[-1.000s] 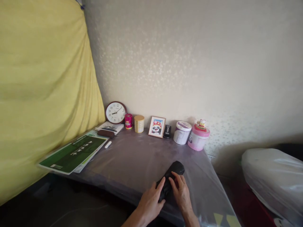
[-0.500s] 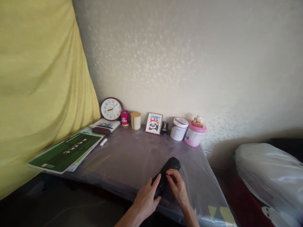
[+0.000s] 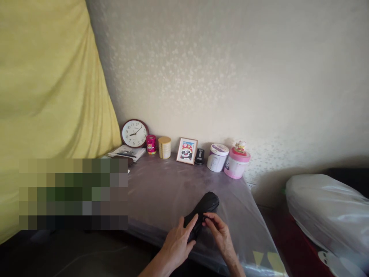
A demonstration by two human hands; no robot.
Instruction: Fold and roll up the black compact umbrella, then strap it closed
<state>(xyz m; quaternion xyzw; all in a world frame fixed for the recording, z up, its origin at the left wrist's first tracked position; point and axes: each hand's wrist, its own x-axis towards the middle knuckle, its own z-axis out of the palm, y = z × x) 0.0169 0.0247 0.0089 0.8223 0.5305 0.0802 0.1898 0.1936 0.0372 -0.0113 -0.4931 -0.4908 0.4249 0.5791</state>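
A dark, elongated bundle (image 3: 202,206) lies ahead of a person's hands, slanting from near left to far right. The left hand (image 3: 179,235) grips the bundle's near end; the right hand (image 3: 220,229), at its right side, pinches what seems a loose bit of it. Beyond the bundle the surface (image 3: 161,188) stretches toward a picture frame (image 3: 187,151).

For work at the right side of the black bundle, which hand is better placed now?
Probably the right hand: its thumb and forefinger pinch close together at that side. The left hand looks less free, since it grips the near part of the bundle.
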